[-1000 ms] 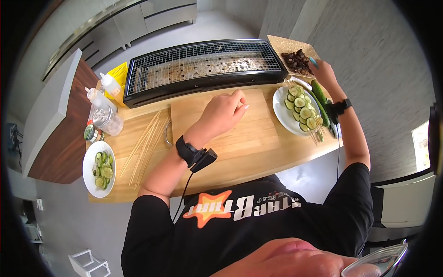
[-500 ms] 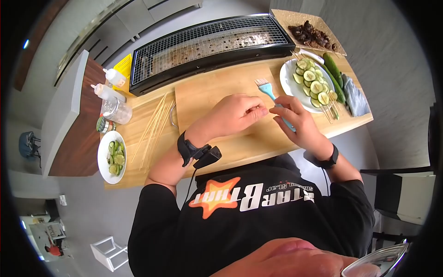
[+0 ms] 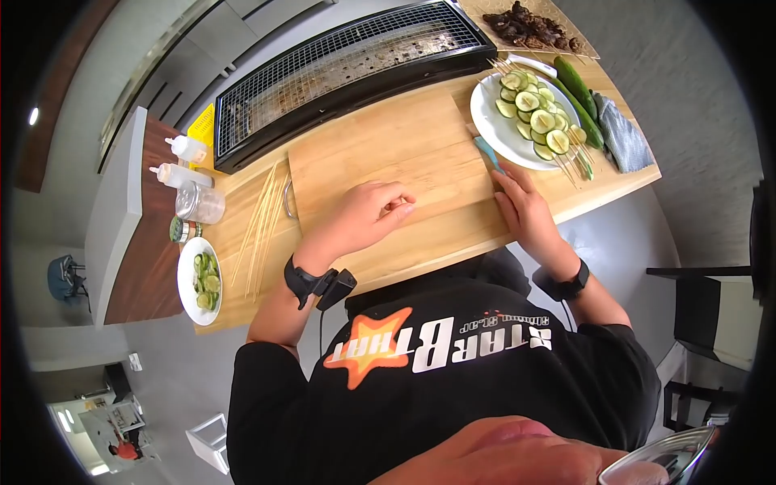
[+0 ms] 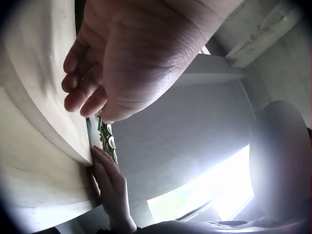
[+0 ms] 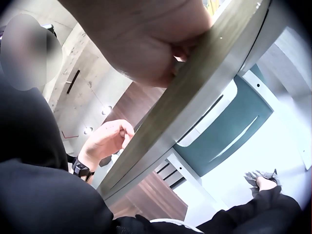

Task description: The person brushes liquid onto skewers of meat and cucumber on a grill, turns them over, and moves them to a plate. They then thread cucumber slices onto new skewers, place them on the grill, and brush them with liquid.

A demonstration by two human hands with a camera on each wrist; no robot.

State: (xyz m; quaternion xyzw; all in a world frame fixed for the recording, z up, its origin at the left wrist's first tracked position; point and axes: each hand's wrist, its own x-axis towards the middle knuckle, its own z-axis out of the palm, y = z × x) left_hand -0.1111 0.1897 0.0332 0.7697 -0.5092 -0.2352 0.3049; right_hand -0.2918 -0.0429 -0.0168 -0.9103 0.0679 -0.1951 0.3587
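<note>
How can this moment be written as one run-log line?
left hand: empty, over pale rectangular wooden board | right hand: touching slim light-blue brush, grip unclear | brush: beside round white plate holding skewered cucumber slices

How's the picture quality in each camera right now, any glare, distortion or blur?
Head view: strong fisheye curves the table, corners black, yet cucumber slices read clearly. Left wrist view: a blown-out bright patch at lower right, the left hand shaded. Right wrist view: the floor glares nearly white, the right hand looks dim, a blurred oval sits upper left.
</note>
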